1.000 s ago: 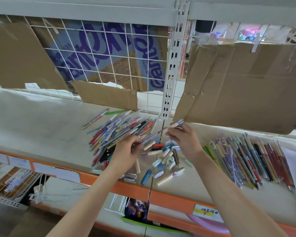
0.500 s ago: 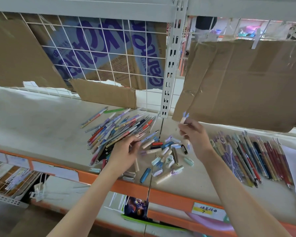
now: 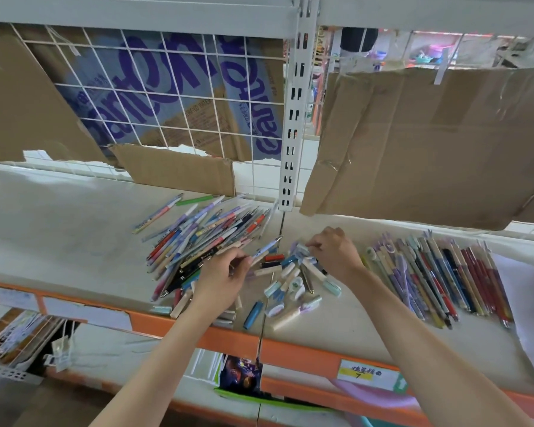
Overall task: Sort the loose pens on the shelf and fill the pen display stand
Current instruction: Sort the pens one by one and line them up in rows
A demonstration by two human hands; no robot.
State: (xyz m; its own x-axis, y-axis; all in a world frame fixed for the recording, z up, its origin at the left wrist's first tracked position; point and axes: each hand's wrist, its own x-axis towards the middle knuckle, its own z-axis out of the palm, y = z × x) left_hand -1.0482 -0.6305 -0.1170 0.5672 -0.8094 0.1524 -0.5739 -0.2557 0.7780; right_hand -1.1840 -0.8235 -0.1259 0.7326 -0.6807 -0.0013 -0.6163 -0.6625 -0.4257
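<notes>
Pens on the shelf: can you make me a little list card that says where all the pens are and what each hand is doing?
messy pile: loose pens heaped left of the shelf seam
neat row: sorted pens laid side by side on the right
middle bits: short pens and caps scattered between the hands
left hand: pinches a white-and-blue pen
right hand: fingers down in the scattered pieces, grip unclear
shelf: pale top, orange front edge
display stand: not in view

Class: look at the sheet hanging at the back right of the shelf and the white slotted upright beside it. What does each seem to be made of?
Hanging sheet: corrugated cardboard by the look, matte brown, with creases and a ragged lower edge. Slotted upright: probably painted metal, with a smooth white finish and neat punched slots, though the picture alone cannot confirm it.
</notes>
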